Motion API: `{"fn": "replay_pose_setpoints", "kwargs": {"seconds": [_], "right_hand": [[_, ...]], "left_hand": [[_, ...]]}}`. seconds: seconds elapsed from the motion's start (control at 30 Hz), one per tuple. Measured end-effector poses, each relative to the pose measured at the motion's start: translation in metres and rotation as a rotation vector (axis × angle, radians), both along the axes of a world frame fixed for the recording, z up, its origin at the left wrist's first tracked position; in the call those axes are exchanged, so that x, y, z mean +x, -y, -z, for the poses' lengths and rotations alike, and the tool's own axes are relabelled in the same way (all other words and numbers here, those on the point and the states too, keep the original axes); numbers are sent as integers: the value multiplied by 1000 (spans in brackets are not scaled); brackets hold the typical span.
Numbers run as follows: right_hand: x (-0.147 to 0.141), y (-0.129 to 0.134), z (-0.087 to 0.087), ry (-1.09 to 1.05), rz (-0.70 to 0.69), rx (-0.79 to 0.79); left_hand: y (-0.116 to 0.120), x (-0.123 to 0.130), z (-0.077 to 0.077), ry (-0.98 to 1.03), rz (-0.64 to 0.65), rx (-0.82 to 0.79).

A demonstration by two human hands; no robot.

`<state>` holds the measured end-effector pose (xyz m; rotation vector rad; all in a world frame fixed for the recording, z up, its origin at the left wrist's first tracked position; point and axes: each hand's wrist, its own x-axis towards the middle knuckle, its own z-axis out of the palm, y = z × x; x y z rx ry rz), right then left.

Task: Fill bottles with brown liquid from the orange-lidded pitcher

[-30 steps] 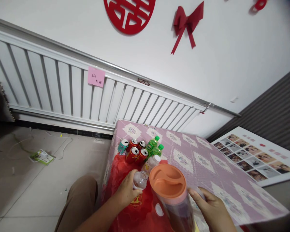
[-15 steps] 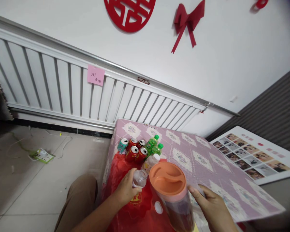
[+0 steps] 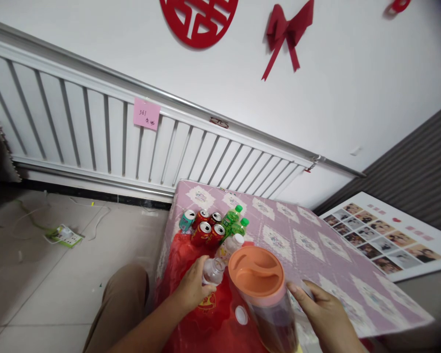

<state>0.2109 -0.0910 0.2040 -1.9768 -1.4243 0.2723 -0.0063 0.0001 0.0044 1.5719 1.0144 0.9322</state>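
My left hand [image 3: 194,286] is wrapped round a small clear plastic bottle [image 3: 213,271], whose uncapped mouth faces up. Closed on the handle of a pitcher, my right hand [image 3: 321,309] is at its right side. The pitcher [image 3: 257,272] has an orange lid and clear walls with brownish liquid inside; it stands close to the right of the bottle. A white bottle cap [image 3: 241,315] lies on the red cloth [image 3: 220,333] between them. Just beyond the bottle stands another bottle with a white cap [image 3: 230,247].
Several red cans [image 3: 206,233], a teal can [image 3: 187,219] and green bottles [image 3: 238,226] stand at the far left of the patterned covering [image 3: 279,240]. Behind runs a white radiator [image 3: 95,122]. A photo board [image 3: 385,235] leans at right; a power strip [image 3: 68,238] lies on the floor.
Almost nothing differs. The whole view has shifted very slightly, and both hands keep their hold on the bottle and the pitcher.
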Motion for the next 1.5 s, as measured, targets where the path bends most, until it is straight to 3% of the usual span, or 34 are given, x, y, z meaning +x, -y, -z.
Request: {"fn": "replay_pose_setpoints", "kwargs": {"seconds": [0.9, 1.23, 1.5], "right_hand": [[0, -1, 1, 7, 2, 21], [4, -1, 6, 1, 4, -5], [-2, -1, -1, -13, 7, -8]], "left_hand": [[-1, 2, 5, 1, -12, 2], [0, 1, -3, 7, -6, -2], [1, 1, -2, 16, -6, 12]]}}
